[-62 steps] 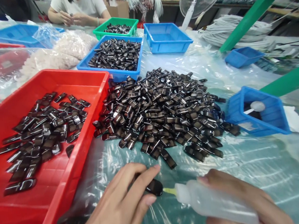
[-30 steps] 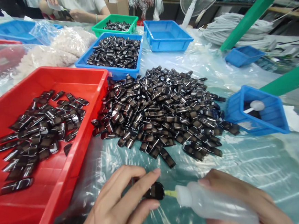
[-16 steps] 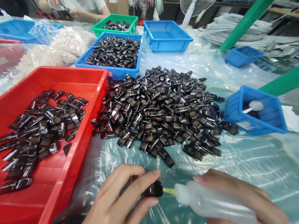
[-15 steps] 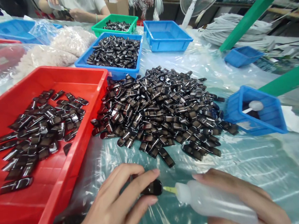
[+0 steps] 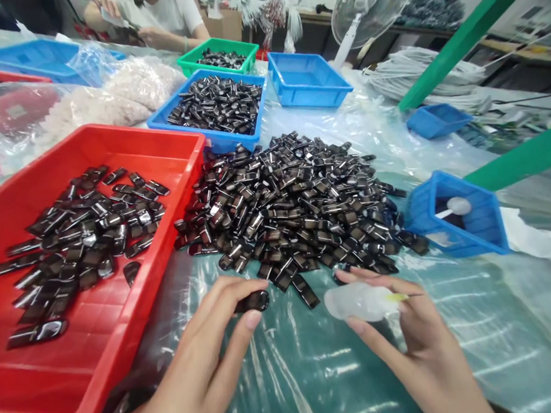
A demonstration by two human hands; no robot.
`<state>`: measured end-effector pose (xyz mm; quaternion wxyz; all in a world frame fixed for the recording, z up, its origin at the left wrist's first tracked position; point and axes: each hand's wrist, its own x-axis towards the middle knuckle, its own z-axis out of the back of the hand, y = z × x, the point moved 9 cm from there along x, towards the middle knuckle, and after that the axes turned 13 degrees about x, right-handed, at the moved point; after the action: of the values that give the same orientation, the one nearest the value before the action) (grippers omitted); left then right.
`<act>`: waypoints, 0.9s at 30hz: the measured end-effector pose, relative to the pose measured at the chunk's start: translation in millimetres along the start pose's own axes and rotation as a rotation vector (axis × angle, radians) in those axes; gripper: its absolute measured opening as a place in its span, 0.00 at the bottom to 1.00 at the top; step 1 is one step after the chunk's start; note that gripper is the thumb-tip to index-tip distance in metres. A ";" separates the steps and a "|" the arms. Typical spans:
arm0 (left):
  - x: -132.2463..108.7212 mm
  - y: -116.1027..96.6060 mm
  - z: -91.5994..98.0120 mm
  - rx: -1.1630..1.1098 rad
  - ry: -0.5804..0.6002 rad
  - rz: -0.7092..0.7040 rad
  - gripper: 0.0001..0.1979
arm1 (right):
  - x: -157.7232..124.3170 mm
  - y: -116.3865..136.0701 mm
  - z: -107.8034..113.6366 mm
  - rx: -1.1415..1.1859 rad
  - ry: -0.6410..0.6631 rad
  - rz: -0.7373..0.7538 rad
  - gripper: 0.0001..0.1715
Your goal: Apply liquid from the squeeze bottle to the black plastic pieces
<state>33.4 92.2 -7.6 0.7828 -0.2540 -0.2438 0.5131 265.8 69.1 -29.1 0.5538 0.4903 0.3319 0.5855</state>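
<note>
My left hand pinches a small dark glossy piece between thumb and fingers, its rounded end facing right. In my right hand lies a translucent white bottle, its yellow tip with a thin needle pointing right, away from the held piece. The right fingertips touch the near edge of a large pile of dark pieces. A few loose pieces, one of them slanted, lie between the hands and the pile. To the left, more such pieces rest in a red tray.
Blue bins stand behind the pile, one full of dark pieces, one bare inside. A blue container with a white spoon is at right, near green bars. Across the table sits a person; a fan stands behind.
The bottle has turned around in my right hand, so its tip now points right instead of at the piece. Both hands have moved up toward the pile, and the view has shifted slightly.
</note>
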 end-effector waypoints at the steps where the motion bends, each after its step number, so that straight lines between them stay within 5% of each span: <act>1: -0.7 -0.3 0.6 -0.006 0.000 0.004 0.15 | -2.0 8.4 6.8 0.001 -0.059 0.079 0.27; 3: -1.5 0.1 1.9 -0.015 -0.020 0.010 0.16 | -11.3 34.7 18.0 0.004 -0.162 0.315 0.29; 5: -1.9 1.8 1.7 -0.031 -0.053 0.009 0.17 | -20.9 55.7 6.0 -0.067 -0.082 0.469 0.22; 9: -1.7 4.7 -8.1 -0.107 -0.045 -0.039 0.15 | -30.6 58.7 -66.3 -0.362 0.341 0.475 0.16; 13: -2.7 1.7 -13.3 -0.163 -0.011 -0.124 0.15 | -24.1 52.0 -106.4 -0.436 0.414 0.469 0.15; 27: -7.5 -9.1 -9.0 -0.082 0.000 -0.205 0.14 | -11.1 42.2 -107.9 -0.312 0.453 0.326 0.12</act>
<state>42.7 80.8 -9.4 0.8201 -0.2596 -0.2892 0.4200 149.6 67.9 -24.3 0.4333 0.3033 0.2700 0.8046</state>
